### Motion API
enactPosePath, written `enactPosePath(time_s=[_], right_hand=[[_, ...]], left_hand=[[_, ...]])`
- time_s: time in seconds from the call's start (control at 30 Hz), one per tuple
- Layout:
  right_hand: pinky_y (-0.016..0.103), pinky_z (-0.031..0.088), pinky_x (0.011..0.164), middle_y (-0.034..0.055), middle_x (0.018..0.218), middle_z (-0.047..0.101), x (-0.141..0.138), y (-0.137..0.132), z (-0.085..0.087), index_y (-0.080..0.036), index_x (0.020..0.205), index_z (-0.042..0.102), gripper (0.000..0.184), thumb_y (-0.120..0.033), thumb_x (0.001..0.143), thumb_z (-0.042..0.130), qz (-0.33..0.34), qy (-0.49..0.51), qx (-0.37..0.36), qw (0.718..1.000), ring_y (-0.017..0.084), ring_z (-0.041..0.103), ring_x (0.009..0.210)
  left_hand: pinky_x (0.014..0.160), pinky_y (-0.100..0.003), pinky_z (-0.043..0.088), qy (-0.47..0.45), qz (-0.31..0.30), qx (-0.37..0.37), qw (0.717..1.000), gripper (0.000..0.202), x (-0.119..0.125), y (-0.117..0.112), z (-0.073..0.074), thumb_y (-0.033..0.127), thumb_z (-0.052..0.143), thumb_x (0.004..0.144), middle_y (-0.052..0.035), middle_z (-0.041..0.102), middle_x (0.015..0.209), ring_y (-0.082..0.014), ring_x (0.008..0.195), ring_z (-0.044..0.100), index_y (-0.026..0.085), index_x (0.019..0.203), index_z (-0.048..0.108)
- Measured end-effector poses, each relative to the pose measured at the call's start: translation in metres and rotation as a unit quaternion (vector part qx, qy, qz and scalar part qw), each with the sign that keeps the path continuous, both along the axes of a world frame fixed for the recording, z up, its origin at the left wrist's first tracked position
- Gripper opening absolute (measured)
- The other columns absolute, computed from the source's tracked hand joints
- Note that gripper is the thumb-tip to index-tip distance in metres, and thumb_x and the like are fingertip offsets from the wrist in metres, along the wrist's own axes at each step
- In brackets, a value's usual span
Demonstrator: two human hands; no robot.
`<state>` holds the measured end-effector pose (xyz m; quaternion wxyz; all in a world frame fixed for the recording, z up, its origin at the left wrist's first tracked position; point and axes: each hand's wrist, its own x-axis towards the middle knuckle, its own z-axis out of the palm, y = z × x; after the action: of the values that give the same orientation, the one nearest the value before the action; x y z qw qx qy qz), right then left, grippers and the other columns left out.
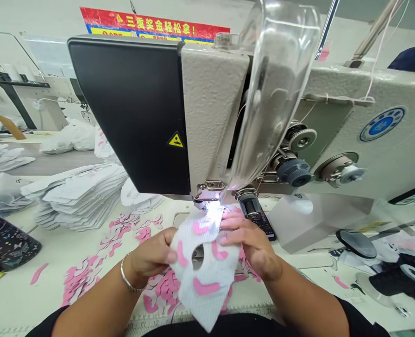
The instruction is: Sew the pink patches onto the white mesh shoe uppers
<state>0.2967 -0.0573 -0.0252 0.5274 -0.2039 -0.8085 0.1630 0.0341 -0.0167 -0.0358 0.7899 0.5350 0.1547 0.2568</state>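
Observation:
A white fabric piece [207, 267] with curved pink patches and a hole in its middle lies under the lit needle area of a sewing machine [214, 112]. My left hand [151, 255] pinches its left edge between thumb and fingers. On the right side, my right hand [251, 238] rests with its fingers stretched out over the fabric, close to the presser foot [202, 202]. The fabric's far end is under the machine head, where glare hides the needle. Loose pink strips [165, 290] are scattered under and around the fabric.
A tall stack of white fabric pieces [84, 196] stands at the left. A dark patterned container [7, 238] is at the far left. On the right are a black thread spool [400, 283] and a dark phone [266, 227]. A ruler strip [147, 324] runs along the front edge.

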Motion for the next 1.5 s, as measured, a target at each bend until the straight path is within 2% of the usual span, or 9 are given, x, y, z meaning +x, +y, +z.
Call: enactPosePath(time_s=[0.1, 0.2, 0.33, 0.5, 0.67, 0.93, 1.13, 1.27, 1.5], right_hand=[[0.054, 0.036, 0.111, 0.0039, 0.097, 0.071, -0.002, -0.002, 0.0, -0.027, 0.1, 0.069, 0.049, -0.058, 0.1, 0.031, 0.003, 0.046, -0.054, 0.997, 0.025, 0.066, 0.1], [0.05, 0.041, 0.107, 0.0043, 0.101, 0.065, -0.008, -0.006, -0.006, -0.027, 0.114, 0.063, 0.021, -0.029, 0.095, 0.054, -0.098, 0.009, 0.006, 0.995, 0.023, 0.062, 0.104], [0.045, 0.049, 0.099, 0.0107, 0.119, 0.054, -0.016, -0.004, -0.013, -0.025, 0.131, 0.056, 0.047, -0.006, 0.088, 0.053, -0.233, -0.07, 0.09, 0.966, 0.024, 0.054, 0.116], [0.053, 0.044, 0.108, 0.0109, 0.126, 0.053, -0.018, -0.001, -0.013, -0.026, 0.136, 0.053, 0.052, -0.003, 0.089, 0.051, -0.236, -0.105, 0.098, 0.961, 0.028, 0.05, 0.125], [0.056, 0.043, 0.108, 0.0113, 0.127, 0.054, -0.019, -0.004, -0.011, -0.027, 0.138, 0.052, 0.052, -0.005, 0.09, 0.052, -0.242, -0.106, 0.103, 0.959, 0.029, 0.05, 0.126], [0.055, 0.044, 0.106, 0.0103, 0.123, 0.056, -0.022, -0.004, -0.013, -0.026, 0.137, 0.053, 0.053, -0.004, 0.089, 0.054, -0.237, -0.105, 0.131, 0.957, 0.028, 0.05, 0.124], [0.055, 0.044, 0.107, 0.0097, 0.123, 0.055, -0.023, -0.002, -0.018, -0.029, 0.14, 0.05, 0.057, -0.004, 0.089, 0.053, -0.253, -0.105, 0.135, 0.952, 0.028, 0.05, 0.124], [0.055, 0.043, 0.108, 0.0102, 0.123, 0.055, -0.023, 0.0, -0.022, -0.028, 0.14, 0.05, 0.058, -0.002, 0.088, 0.053, -0.259, -0.105, 0.147, 0.949, 0.028, 0.051, 0.123], [0.054, 0.043, 0.109, 0.0095, 0.125, 0.054, -0.023, 0.001, -0.027, -0.031, 0.144, 0.046, 0.066, 0.002, 0.087, 0.049, -0.267, -0.102, 0.152, 0.946, 0.027, 0.051, 0.125]], left_hand=[[0.069, -0.032, 0.046, 0.074, -0.1, 0.088, 0.988, 0.029, 0.001, 0.001, -0.003, 0.042, 0.078, 0.068, -0.0063, 0.064, 0.07, -0.0208, 0.068, 0.056, 0.014, 0.075, 0.075], [0.06, -0.029, 0.041, 0.107, -0.135, 0.124, 0.977, 0.03, 0.003, 0.003, -0.005, 0.044, 0.078, 0.066, -0.0015, 0.055, 0.06, -0.0163, 0.059, 0.047, 0.015, 0.069, 0.07], [0.05, -0.026, 0.031, 0.132, -0.164, 0.114, 0.971, 0.028, 0.005, 0.001, -0.003, 0.043, 0.077, 0.067, 0.0021, 0.046, 0.054, -0.0111, 0.049, 0.034, 0.015, 0.069, 0.068], [0.052, -0.028, 0.031, 0.156, -0.176, 0.132, 0.963, 0.03, 0.007, 0.0, -0.002, 0.045, 0.074, 0.071, 0.0014, 0.045, 0.055, -0.0125, 0.051, 0.034, 0.016, 0.072, 0.069], [0.071, -0.032, 0.045, 0.13, -0.167, 0.17, 0.962, 0.033, 0.011, 0.002, -0.002, 0.044, 0.073, 0.072, -0.0048, 0.064, 0.079, -0.0209, 0.072, 0.052, 0.015, 0.086, 0.072], [0.088, -0.04, 0.049, 0.093, -0.142, 0.091, 0.981, 0.044, 0.01, 0.0, -0.007, 0.044, 0.073, 0.073, -0.0122, 0.072, 0.099, -0.0303, 0.093, 0.064, 0.013, 0.105, 0.073], [0.088, -0.038, 0.052, 0.118, -0.074, 0.138, 0.981, 0.034, 0.019, -0.006, -0.009, 0.042, 0.067, 0.085, -0.0114, 0.072, 0.096, -0.0267, 0.093, 0.065, 0.013, 0.102, 0.073], [0.089, -0.039, 0.054, 0.155, -0.008, 0.164, 0.974, 0.039, 0.024, -0.009, -0.01, 0.044, 0.063, 0.09, -0.0109, 0.069, 0.108, -0.0269, 0.099, 0.064, 0.016, 0.116, 0.069], [0.085, -0.035, 0.054, 0.167, 0.0, 0.205, 0.964, 0.038, 0.024, -0.006, -0.014, 0.048, 0.061, 0.09, -0.009, 0.07, 0.101, -0.0248, 0.093, 0.064, 0.016, 0.108, 0.071]])
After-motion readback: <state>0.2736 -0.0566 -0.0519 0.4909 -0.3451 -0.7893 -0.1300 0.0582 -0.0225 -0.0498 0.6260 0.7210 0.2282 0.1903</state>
